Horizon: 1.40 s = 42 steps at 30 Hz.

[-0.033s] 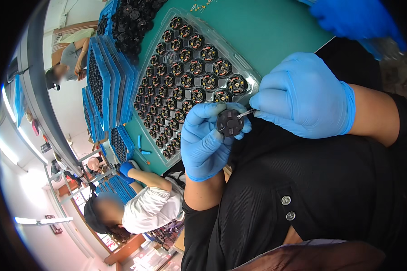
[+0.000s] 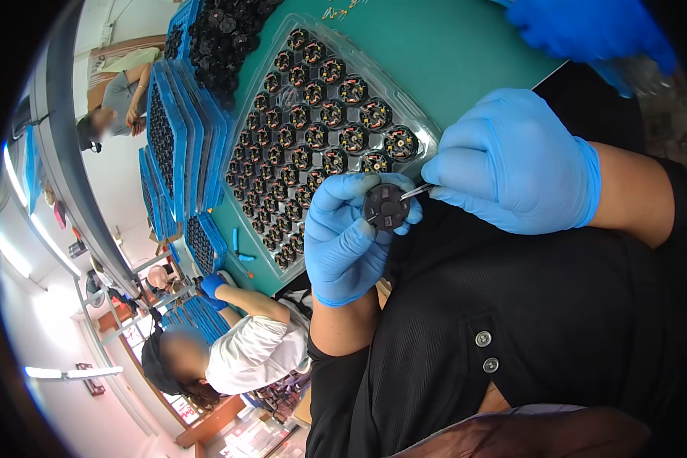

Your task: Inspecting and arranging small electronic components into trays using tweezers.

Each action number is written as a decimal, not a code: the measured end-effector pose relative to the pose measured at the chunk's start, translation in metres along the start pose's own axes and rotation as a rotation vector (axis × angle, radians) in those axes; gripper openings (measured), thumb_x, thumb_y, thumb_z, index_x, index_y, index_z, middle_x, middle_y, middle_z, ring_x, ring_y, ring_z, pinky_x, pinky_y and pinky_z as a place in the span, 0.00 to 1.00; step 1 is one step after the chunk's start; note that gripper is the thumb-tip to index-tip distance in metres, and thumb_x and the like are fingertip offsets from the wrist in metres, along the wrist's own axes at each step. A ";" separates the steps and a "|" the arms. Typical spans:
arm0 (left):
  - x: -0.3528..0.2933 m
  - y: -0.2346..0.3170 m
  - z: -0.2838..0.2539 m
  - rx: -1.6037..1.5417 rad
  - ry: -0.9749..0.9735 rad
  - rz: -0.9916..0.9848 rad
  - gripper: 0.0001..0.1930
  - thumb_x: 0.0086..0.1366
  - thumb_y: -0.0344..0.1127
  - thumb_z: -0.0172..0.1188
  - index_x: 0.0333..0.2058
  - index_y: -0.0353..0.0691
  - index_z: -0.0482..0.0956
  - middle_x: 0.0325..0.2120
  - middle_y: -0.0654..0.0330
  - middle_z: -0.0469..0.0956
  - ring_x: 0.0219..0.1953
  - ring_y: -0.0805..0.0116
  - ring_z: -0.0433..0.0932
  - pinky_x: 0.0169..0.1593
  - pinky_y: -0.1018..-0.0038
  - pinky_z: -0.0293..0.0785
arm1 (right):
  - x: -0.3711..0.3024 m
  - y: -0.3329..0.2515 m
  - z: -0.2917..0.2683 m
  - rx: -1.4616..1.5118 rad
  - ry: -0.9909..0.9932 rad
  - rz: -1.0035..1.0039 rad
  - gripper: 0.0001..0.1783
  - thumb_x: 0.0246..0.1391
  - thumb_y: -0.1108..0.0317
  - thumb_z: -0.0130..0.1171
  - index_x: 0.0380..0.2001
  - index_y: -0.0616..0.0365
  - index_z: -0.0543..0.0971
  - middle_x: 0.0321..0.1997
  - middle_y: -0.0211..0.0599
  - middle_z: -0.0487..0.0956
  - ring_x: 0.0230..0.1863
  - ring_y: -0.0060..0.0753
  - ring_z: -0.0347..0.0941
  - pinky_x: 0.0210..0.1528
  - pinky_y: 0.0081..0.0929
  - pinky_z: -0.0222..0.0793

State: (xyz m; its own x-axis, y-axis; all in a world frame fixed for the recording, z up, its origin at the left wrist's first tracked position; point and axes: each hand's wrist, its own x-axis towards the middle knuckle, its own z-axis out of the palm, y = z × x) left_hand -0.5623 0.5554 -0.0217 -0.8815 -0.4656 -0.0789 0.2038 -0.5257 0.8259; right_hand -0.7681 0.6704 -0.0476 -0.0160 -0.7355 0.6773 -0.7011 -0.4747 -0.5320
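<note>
In blue gloves, both my hands meet above my lap at the near edge of the table. My left hand (image 2: 349,240) pinches a round black plastic part (image 2: 386,208) between thumb and fingers, its flat face with small recesses turned up. My right hand (image 2: 511,164) grips metal tweezers (image 2: 414,191), whose tips touch the face of the black part close to its right rim. Just beyond my hands lies a clear plastic tray (image 2: 427,141) with rows of round black assemblies (image 2: 333,113) showing red, yellow and metal bits inside.
Stacked blue trays (image 2: 195,137) of black parts stand at the left. A heap of black parts (image 2: 223,38) lies behind them on the green table (image 2: 450,53). Blue-handled pliers (image 2: 239,248) rest beyond the clear tray. A co-worker in white (image 2: 248,347) sits left; another blue glove (image 2: 588,30) shows top right.
The other person's blue glove at the top right has shifted slightly left. My hands, the black part and the tweezers are almost unmoved.
</note>
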 end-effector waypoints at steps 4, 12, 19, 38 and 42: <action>-0.001 0.001 0.002 0.035 0.047 -0.010 0.21 0.62 0.28 0.62 0.53 0.32 0.70 0.48 0.37 0.73 0.43 0.50 0.80 0.47 0.64 0.78 | -0.003 -0.002 -0.003 -0.014 -0.037 0.012 0.12 0.38 0.68 0.70 0.28 0.53 0.78 0.23 0.29 0.74 0.22 0.34 0.71 0.24 0.33 0.62; -0.002 0.001 0.005 0.030 0.034 0.003 0.22 0.61 0.27 0.63 0.53 0.32 0.70 0.48 0.37 0.74 0.43 0.50 0.80 0.48 0.63 0.78 | -0.002 -0.001 -0.001 -0.113 -0.055 -0.047 0.09 0.37 0.69 0.67 0.25 0.53 0.77 0.21 0.28 0.73 0.20 0.32 0.70 0.23 0.31 0.62; -0.001 0.001 0.005 0.068 0.032 0.000 0.21 0.61 0.26 0.63 0.52 0.31 0.70 0.47 0.38 0.75 0.43 0.51 0.80 0.49 0.62 0.78 | -0.002 -0.001 -0.002 -0.160 -0.070 -0.071 0.08 0.36 0.69 0.65 0.24 0.52 0.76 0.21 0.28 0.73 0.21 0.32 0.71 0.24 0.31 0.62; 0.000 0.001 0.020 0.853 0.132 0.263 0.20 0.53 0.17 0.64 0.47 0.33 0.75 0.48 0.53 0.74 0.48 0.68 0.75 0.53 0.74 0.70 | -0.002 -0.008 -0.002 -0.021 -0.097 0.073 0.11 0.40 0.67 0.69 0.26 0.53 0.76 0.23 0.30 0.74 0.22 0.36 0.71 0.24 0.34 0.62; 0.001 0.001 0.021 0.887 0.129 0.286 0.20 0.53 0.17 0.64 0.46 0.33 0.75 0.47 0.54 0.74 0.46 0.71 0.75 0.50 0.77 0.70 | -0.003 -0.007 -0.001 -0.054 -0.095 0.066 0.11 0.41 0.67 0.69 0.26 0.53 0.76 0.22 0.30 0.73 0.22 0.36 0.70 0.24 0.34 0.61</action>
State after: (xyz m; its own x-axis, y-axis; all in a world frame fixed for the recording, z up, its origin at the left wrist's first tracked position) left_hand -0.5716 0.5694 -0.0093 -0.7835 -0.5961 0.1756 -0.0405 0.3310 0.9428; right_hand -0.7641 0.6760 -0.0457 0.0028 -0.8079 0.5893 -0.7383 -0.3991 -0.5437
